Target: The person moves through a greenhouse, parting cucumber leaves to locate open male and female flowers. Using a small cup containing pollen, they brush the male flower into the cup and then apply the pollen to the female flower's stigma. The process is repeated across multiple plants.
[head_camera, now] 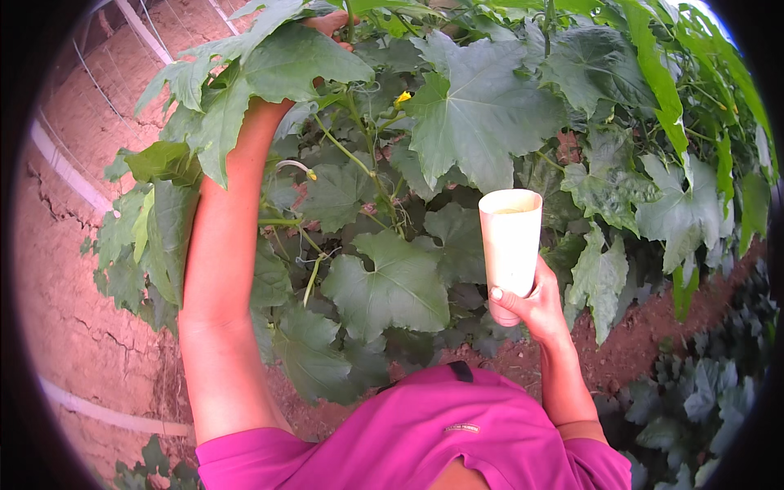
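My right hand [542,309] grips a tall white cup [511,245] near its base, thumb across the front. The cup stands nearly upright, its open mouth facing me; something pale shows inside, too unclear to name. At the top, my left hand [334,24] is partly covered by a large leaf [300,61], with fingers beside a green vine stem [351,21]. Whether they grip the stem is hidden. Between my arms hang a yellow flower [402,99] on a small green fruit and a thin curved shoot with a yellow bud [312,175].
Broad-leaved gourd vines [376,282] fill the space ahead and to the right. On the left stands a cracked earthen wall [92,294] with pale strips [73,168] and wires. Bare soil [649,337] runs along the lower right, beside more low plants [692,410].
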{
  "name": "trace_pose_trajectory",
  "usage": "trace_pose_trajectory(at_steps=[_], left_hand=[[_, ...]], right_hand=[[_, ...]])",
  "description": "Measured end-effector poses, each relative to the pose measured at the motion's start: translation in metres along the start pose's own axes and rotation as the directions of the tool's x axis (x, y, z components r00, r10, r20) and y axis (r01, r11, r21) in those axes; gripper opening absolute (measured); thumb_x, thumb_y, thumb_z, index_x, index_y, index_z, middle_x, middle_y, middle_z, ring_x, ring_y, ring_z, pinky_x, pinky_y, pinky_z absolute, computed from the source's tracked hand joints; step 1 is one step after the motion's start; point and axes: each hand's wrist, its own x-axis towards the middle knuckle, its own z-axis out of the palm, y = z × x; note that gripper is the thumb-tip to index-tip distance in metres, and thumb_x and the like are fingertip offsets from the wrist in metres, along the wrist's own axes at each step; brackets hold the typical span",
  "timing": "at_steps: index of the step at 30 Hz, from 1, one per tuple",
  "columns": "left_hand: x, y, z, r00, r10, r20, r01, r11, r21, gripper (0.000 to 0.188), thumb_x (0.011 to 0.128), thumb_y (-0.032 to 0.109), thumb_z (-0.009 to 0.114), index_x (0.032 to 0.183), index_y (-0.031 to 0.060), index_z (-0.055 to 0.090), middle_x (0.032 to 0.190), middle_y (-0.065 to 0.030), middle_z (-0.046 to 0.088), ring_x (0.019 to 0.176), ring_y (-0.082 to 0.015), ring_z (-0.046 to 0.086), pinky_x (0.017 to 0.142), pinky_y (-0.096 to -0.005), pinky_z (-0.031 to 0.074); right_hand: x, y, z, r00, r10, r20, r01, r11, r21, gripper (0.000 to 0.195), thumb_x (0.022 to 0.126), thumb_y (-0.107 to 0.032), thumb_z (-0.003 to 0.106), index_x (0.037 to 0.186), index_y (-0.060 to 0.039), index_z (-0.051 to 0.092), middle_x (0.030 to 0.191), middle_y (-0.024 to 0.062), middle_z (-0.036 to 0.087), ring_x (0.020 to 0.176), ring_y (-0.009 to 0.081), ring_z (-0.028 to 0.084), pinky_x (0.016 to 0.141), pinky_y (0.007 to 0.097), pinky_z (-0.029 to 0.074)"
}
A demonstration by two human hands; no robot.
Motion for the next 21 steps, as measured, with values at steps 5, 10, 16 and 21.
trace_pose_trajectory(at_steps=[5, 10, 16, 21], left_hand=[[0.002, 0.009, -0.007, 0.998, -0.049, 0.027, 0.037, 0.944, 0.327, 0.024, 0.084, 0.021, 0.064, 0.095, 0.0022, 0.055, 0.067, -0.0016, 0.048, 0.061, -0.0114, 0.043, 0.057, -0.0270, 0.036], [-0.015, 0.021, -0.007, 0.993, 0.075, -0.091, -0.003, 0.787, 0.617, 0.032, 0.082, 0.025, 0.059, 0.103, 0.0013, 0.055, 0.100, -0.0124, 0.055, 0.091, -0.0152, 0.052, 0.082, -0.0327, 0.040], [-0.027, 0.022, 0.012, 0.954, 0.030, -0.299, 0.053, 0.962, 0.267, 0.018, 0.079, 0.017, 0.070, 0.080, 0.0035, 0.058, 0.068, -0.0030, 0.053, 0.060, -0.0126, 0.047, 0.056, -0.0274, 0.038], [-0.053, 0.020, 0.015, 0.889, 0.199, -0.413, -0.071, 0.950, 0.305, 0.020, 0.083, 0.014, 0.063, 0.096, 0.0019, 0.056, 0.088, -0.0078, 0.057, 0.079, -0.0162, 0.055, 0.073, -0.0295, 0.045]], right_hand=[[0.000, -0.005, 0.001, 0.997, 0.079, 0.020, -0.081, 0.994, 0.079, 0.056, 0.071, -0.019, 0.079, 0.112, 0.0020, 0.048, 0.092, 0.0050, 0.056, 0.083, 0.0114, 0.052, 0.073, 0.0272, 0.044], [0.000, -0.001, 0.003, 1.000, 0.019, 0.008, -0.020, 0.998, 0.064, 0.055, 0.071, -0.017, 0.079, 0.113, 0.0024, 0.048, 0.090, 0.0044, 0.056, 0.079, 0.0099, 0.052, 0.068, 0.0250, 0.044], [0.004, 0.002, 0.013, 0.998, 0.054, 0.031, -0.057, 0.995, 0.082, 0.053, 0.072, -0.015, 0.078, 0.112, 0.0021, 0.048, 0.087, 0.0041, 0.056, 0.075, 0.0090, 0.052, 0.065, 0.0240, 0.044], [0.006, -0.001, 0.027, 0.983, 0.149, 0.112, -0.166, 0.973, 0.163, 0.053, 0.071, -0.016, 0.078, 0.111, 0.0015, 0.048, 0.086, 0.0042, 0.056, 0.074, 0.0095, 0.053, 0.064, 0.0248, 0.044]])
